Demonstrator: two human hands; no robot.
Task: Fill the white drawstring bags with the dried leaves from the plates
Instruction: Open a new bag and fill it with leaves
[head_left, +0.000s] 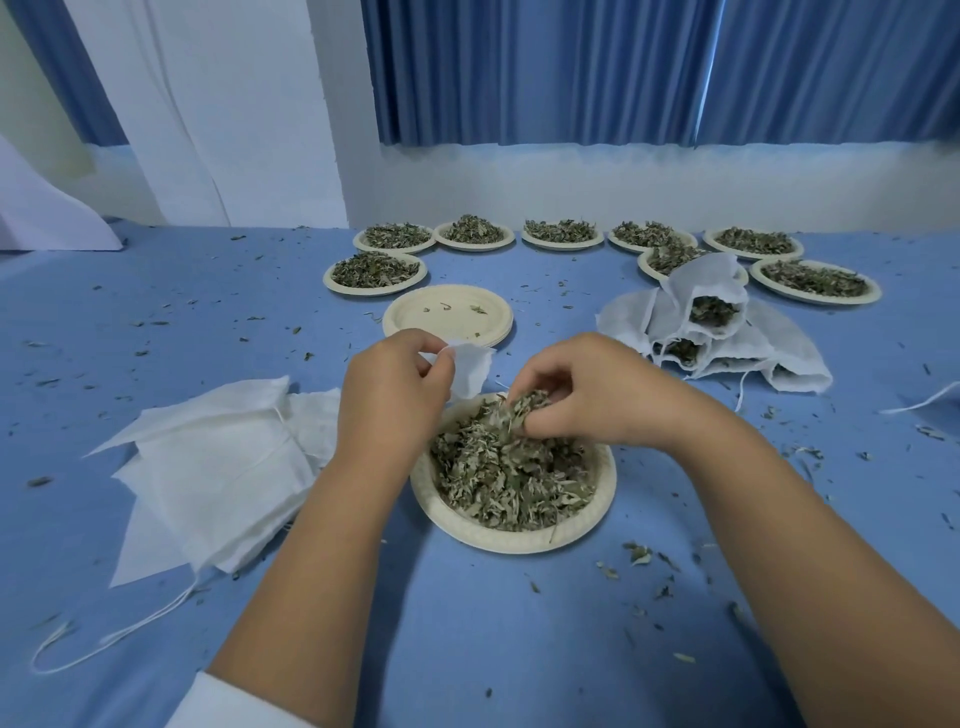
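A cream paper plate (605, 499) heaped with dried leaves (509, 483) sits in front of me on the blue table. My left hand (395, 395) pinches the edge of a white drawstring bag (470, 371) just above the plate's far rim. My right hand (587, 395) is curled round a bunch of dried leaves at the top of the heap, right beside the bag. A stack of flat unfilled white bags (218, 467) lies to the left. Several filled bags (711, 332) are piled at the right.
A stack of bare plates (447, 314) stands behind my hands. Several plates of dried leaves (374, 273) line the back of the table under blue curtains. Leaf crumbs are scattered over the tablecloth, and loose bag strings (104, 639) trail at the front left.
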